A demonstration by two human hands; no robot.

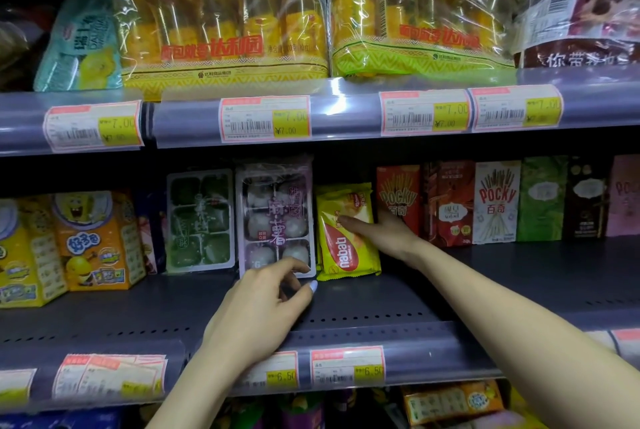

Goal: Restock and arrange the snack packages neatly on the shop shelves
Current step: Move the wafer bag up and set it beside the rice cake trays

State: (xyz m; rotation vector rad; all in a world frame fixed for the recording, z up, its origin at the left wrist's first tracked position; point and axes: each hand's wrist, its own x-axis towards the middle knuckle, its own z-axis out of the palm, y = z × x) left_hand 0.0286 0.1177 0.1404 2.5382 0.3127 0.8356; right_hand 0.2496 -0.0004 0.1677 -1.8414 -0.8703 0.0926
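A yellow Nabati wafer pack (346,248) stands upright on the middle shelf (381,304), leaning slightly. My right hand (384,231) reaches in from the right and grips the pack's right side, one finger laid across its front. Left of it stands a purple mochi tray (277,213), upright. My left hand (263,304) hovers just below the tray's lower edge, fingers loosely curled and apart, holding nothing. A green mochi tray (201,220) stands further left.
Pocky boxes (495,203) line the shelf to the right, with bare shelf in front of them. Orange cartoon snack boxes (93,241) stand at the left. Large soft bread bags (221,12) fill the upper shelf. Price tags (346,364) run along the shelf edges.
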